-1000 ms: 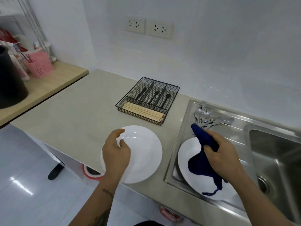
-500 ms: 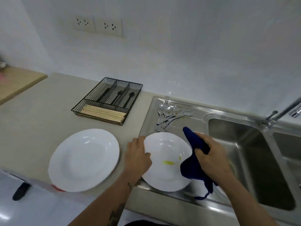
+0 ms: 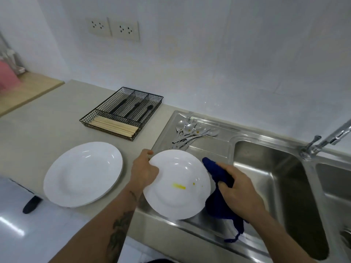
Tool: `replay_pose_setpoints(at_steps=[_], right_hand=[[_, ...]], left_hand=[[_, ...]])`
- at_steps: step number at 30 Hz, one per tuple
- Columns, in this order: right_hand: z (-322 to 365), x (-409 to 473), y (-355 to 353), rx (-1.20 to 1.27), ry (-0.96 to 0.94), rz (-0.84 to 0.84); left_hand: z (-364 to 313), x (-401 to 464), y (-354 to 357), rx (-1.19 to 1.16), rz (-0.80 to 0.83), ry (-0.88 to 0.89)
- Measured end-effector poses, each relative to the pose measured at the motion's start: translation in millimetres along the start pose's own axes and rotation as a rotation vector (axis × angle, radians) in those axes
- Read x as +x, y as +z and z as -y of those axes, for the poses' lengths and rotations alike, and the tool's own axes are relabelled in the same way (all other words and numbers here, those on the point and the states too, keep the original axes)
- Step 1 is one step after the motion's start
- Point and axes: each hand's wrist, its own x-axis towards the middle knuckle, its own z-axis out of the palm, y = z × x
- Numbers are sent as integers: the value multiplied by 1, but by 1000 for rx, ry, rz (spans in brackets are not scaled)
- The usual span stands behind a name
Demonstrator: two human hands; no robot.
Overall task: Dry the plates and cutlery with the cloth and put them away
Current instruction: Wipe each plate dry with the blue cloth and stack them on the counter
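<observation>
My left hand (image 3: 144, 171) grips the left rim of a white plate (image 3: 176, 194) that is tilted up over the sink's draining board (image 3: 209, 147); the plate has a yellow smear near its middle. My right hand (image 3: 239, 190) holds a dark blue cloth (image 3: 218, 205) at the plate's right edge. Another white plate (image 3: 83, 173) lies flat on the beige counter (image 3: 47, 126) to the left. Several metal spoons and forks (image 3: 191, 131) lie piled at the back of the draining board.
A black wire cutlery tray (image 3: 121, 112) with black utensils and wooden chopsticks stands behind the flat plate. The sink basin (image 3: 275, 186) and tap (image 3: 326, 139) are at the right. A pink basket (image 3: 7, 76) stands on a wooden shelf at the far left.
My left hand left the plate on the counter, moved right and took the sink plate's rim, lifting it to a tilt. The cloth hand stayed at that plate's right side.
</observation>
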Motion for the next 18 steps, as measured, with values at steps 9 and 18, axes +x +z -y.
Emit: replay_pose_setpoints(at_steps=[9,18], right_hand=[[-4,-11,6,-35,-67,46],[12,-7,38,-150,-89,25]], left_hand=[[7,-21,-3,-662,-79,-127],[-5,-43,-9,-1046,67,-251]])
